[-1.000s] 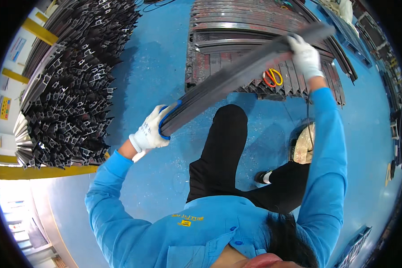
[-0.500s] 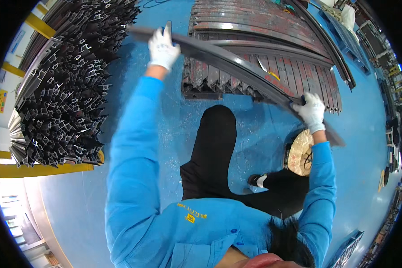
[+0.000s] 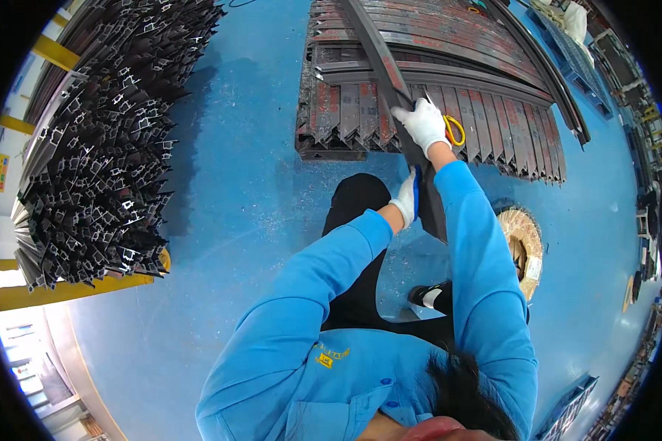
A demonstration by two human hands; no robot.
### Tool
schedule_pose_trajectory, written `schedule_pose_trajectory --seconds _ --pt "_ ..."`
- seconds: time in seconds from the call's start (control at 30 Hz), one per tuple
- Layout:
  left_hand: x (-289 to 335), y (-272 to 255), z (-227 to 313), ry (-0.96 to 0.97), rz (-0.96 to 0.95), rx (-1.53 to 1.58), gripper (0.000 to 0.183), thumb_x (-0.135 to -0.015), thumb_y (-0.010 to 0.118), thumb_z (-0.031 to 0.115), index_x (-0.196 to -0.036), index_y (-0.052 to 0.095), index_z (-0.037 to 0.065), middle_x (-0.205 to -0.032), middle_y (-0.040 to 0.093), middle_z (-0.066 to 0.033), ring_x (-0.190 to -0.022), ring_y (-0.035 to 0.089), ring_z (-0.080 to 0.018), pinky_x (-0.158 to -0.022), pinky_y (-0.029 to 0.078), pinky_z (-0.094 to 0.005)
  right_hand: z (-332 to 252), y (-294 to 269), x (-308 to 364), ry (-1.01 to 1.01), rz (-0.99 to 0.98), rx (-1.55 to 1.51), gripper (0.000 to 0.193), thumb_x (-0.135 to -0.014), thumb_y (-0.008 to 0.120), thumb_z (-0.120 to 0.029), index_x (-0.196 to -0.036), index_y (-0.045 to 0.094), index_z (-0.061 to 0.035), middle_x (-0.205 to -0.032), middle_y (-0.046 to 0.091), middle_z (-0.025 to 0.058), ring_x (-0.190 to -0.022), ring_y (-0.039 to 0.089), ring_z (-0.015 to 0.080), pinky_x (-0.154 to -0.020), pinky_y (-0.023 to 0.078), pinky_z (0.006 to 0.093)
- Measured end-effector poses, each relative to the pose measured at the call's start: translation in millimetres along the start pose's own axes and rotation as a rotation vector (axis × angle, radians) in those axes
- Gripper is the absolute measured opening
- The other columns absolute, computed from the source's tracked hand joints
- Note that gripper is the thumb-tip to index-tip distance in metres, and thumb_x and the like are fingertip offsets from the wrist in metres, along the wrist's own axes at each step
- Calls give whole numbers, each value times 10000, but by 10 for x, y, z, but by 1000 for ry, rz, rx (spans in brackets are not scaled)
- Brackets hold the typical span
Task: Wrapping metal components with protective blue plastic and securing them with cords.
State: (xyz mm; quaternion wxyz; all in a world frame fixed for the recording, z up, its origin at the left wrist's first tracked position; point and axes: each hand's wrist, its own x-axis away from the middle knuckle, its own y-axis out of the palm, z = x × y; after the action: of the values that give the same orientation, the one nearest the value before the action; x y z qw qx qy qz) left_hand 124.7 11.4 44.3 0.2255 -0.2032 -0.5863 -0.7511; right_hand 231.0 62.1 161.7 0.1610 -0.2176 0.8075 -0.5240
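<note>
A long dark profile bar (image 3: 379, 60) runs lengthwise in front of me, its near end low beside my knee. My right hand (image 3: 424, 123), in a white glove, is closed over the bar at the front of the stack. Closer to me, my left hand (image 3: 406, 197) grips the bar's left side near its near end; its glove has a blue palm, and some fingers are hidden. Beneath and behind the bar lies a layered stack of dark profiles (image 3: 485, 125). Yellow-handled scissors (image 3: 457, 131) lie on it, right of my right hand and partly covered by it.
At the left, a large rack of bundled dark profiles (image 3: 103, 169) shows its cut ends over a yellow beam (image 3: 73, 290). A wrapped coil (image 3: 526, 246) sits on the blue floor (image 3: 235, 220) right of my foot. A blue pallet (image 3: 566, 62) lies at the far right.
The bar has swung from lying crosswise to pointing away from me. My left hand has come right and nearer; my right hand has moved left and farther out.
</note>
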Motion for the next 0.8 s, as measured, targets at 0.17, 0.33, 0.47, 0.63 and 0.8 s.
schedule_pose_trajectory --seconds 0.17,0.33,0.47,0.63,0.8 --pt "-243 -421 172 136 -23 -266 414 -935 425 428 -1062 602 76 -996 643 -89 -816 599 -214 -743 460 -326 524 -208 46 -11 -13 -563 451 -832 511 -389 -961 617 30 -818 653 173 -712 610 278 -615 469 334" --pt "206 54 234 -30 -128 22 340 -887 499 348 -1068 607 81 -1004 653 -88 -853 618 -232 -799 473 -341 1256 -780 687 137 -40 -1289 372 -926 459 -335 -988 634 -12 -768 653 77 -593 551 87 -494 372 176" --pt "382 149 319 -118 -328 80 327 -874 522 331 -1088 610 100 -1060 645 -88 -924 618 -237 -841 473 -357 1449 -1163 1472 205 -7 -1170 392 -938 450 -363 -1004 635 -24 -735 635 59 -535 501 71 -477 339 157" --pt "604 220 198 -199 -447 140 359 -879 532 355 -1152 576 125 -1112 626 -90 -975 611 -244 -898 461 -383 1763 -1015 2326 394 57 -1123 346 -917 493 -313 -1011 627 -8 -681 601 33 -476 427 58 -461 320 153" --pt "693 -40 -4 -187 -412 118 433 -874 548 389 -1220 517 131 -1165 594 -108 -1045 587 -273 -945 446 -429 1587 -456 2893 566 81 -1148 242 -879 535 -200 -978 616 5 -655 578 15 -496 427 53 -456 329 162"
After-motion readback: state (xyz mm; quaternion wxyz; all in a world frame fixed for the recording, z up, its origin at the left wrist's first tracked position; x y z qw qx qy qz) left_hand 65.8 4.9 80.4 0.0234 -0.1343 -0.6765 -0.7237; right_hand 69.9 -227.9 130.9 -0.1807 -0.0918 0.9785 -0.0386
